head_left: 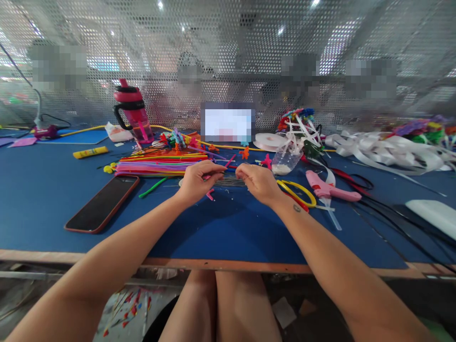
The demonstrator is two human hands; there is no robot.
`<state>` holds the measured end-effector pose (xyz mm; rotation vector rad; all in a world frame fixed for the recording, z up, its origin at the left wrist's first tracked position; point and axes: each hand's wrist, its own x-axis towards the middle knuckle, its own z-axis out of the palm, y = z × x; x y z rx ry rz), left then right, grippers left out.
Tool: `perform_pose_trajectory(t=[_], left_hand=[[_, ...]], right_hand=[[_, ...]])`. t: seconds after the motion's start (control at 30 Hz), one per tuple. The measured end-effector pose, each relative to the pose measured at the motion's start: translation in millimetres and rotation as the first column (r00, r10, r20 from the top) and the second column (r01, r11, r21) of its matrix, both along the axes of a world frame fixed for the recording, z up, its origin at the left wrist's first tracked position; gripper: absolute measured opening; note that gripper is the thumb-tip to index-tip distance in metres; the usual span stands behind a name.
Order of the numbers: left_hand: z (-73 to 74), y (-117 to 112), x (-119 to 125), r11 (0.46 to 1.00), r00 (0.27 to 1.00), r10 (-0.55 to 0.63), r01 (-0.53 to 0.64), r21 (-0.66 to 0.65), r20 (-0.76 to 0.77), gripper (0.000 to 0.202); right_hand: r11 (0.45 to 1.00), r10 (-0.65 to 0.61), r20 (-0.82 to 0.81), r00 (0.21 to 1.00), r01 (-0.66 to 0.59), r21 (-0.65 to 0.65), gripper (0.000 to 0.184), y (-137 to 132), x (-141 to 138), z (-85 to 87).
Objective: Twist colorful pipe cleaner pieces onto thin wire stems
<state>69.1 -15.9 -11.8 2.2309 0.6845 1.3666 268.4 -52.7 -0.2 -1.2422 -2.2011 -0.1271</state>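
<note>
My left hand [197, 181] and my right hand [259, 182] are both pinched over the middle of the blue table [42, 199]. The left fingers grip a pink pipe cleaner [228, 163] whose end sticks up to the right, with another pink bit [210, 194] below the hand. The right fingers close on a bundle of thin grey wires [228, 181] lying between the two hands. A stack of coloured pipe cleaners [160, 164] lies just beyond my left hand.
A phone [102, 203] lies at the left. A pink bottle [132, 112] and a yellow glue stick [90, 152] stand farther back. Yellow scissors [298, 191], a pink glue gun [329, 188], a plastic cup [285, 160] and white ribbon [384, 149] are on the right.
</note>
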Motion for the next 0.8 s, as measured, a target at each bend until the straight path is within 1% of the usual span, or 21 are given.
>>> perform_pose_trajectory(t=[0.13, 0.27, 0.33, 0.47, 0.6, 0.7, 0.8], left_hand=[[0.4, -2.0, 0.0, 1.000, 1.000, -0.004, 0.004, 0.003, 0.014, 0.017], [-3.0, -1.7, 0.6, 0.998, 0.999, -0.034, 0.036, -0.048, 0.042, 0.020], [-4.0, -0.7, 0.8, 0.998, 0.997, -0.043, 0.047, -0.053, 0.059, 0.023], [-1.5, -0.3, 0.3, 1.000, 1.000, -0.006, 0.006, 0.001, 0.026, 0.019], [2.5, -3.4, 0.0, 0.997, 0.999, 0.046, -0.047, 0.061, 0.007, 0.016], [2.7, -5.4, 0.4, 0.998, 0.999, 0.046, -0.047, 0.052, 0.009, 0.017], [1.2, -5.4, 0.9, 1.000, 1.000, 0.017, -0.017, 0.023, 0.010, 0.018]], right_hand=[[0.999, 0.017, -0.046, 0.999, -0.019, -0.038, 0.026, -3.0, -1.7, 2.6], [0.999, 0.029, -0.077, 0.997, -0.030, -0.012, 0.024, -3.6, -2.2, 3.6], [0.999, 0.033, -0.090, 0.995, -0.033, -0.004, 0.024, -2.7, -1.8, 3.1], [1.000, 0.029, -0.050, 0.998, -0.029, -0.006, 0.025, -1.4, -1.1, 1.8], [1.000, -0.020, -0.002, 1.000, 0.020, -0.002, 0.027, -2.4, -1.2, 1.0], [1.000, -0.021, 0.016, 1.000, 0.021, -0.001, 0.026, -3.8, -1.3, 1.9], [1.000, -0.026, 0.022, 0.999, 0.026, -0.005, 0.028, -4.8, -1.9, 2.9]])
